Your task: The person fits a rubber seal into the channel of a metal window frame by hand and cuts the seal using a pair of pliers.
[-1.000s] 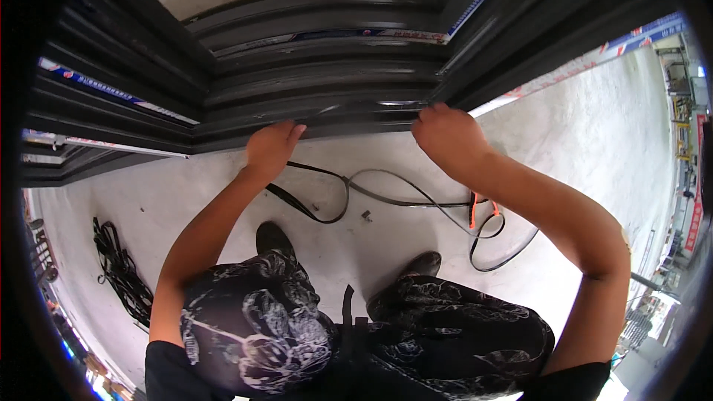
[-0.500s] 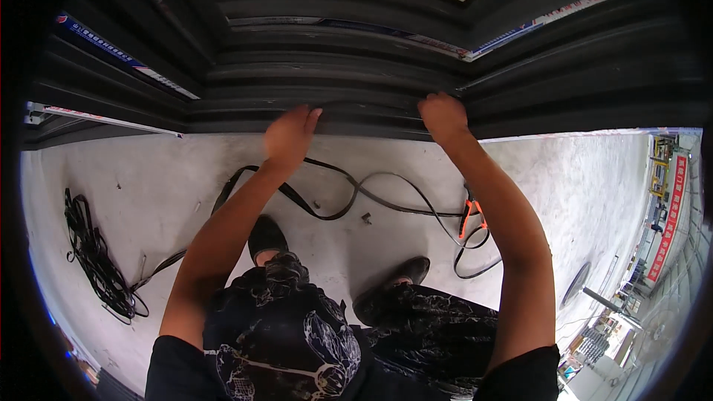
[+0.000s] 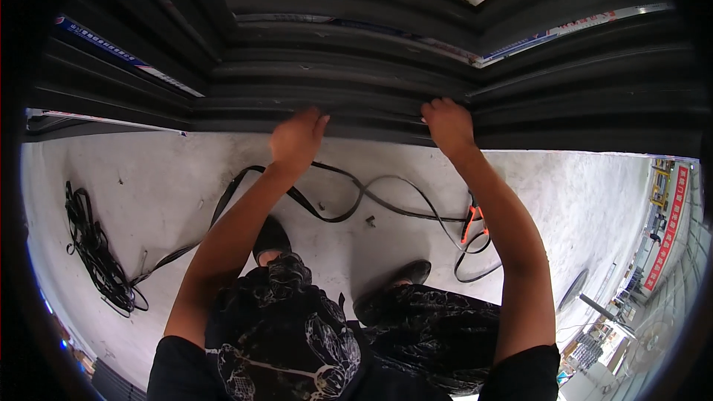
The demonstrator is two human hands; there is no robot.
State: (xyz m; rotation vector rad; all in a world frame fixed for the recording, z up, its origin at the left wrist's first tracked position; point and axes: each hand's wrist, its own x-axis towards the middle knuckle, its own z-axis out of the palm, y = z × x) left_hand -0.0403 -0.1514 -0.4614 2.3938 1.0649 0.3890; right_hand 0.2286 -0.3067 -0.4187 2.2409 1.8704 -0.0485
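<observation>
Several dark grey ridged frames (image 3: 342, 74) stand against each other across the upper part of the view, with blue-and-white film strips (image 3: 96, 42) along some edges. My left hand (image 3: 298, 137) is on the near edge of the closest frame, left of the middle, its fingers curled over the profile. Further right, my right hand (image 3: 449, 120) grips the same edge, knuckles up and fingers bent over it. The fingertips of both hands are partly hidden.
Black strap (image 3: 342, 215) loops over the pale floor to a tangled bundle (image 3: 96, 252) at left. Orange-handled pliers (image 3: 470, 224) lie beside my right forearm. Small metal bits (image 3: 370, 220) lie near my feet. A fan (image 3: 575, 289) stands at far right.
The view has shifted and tilted slightly, with the frames sitting a little lower at right. Both hands keep their places on the near edge.
</observation>
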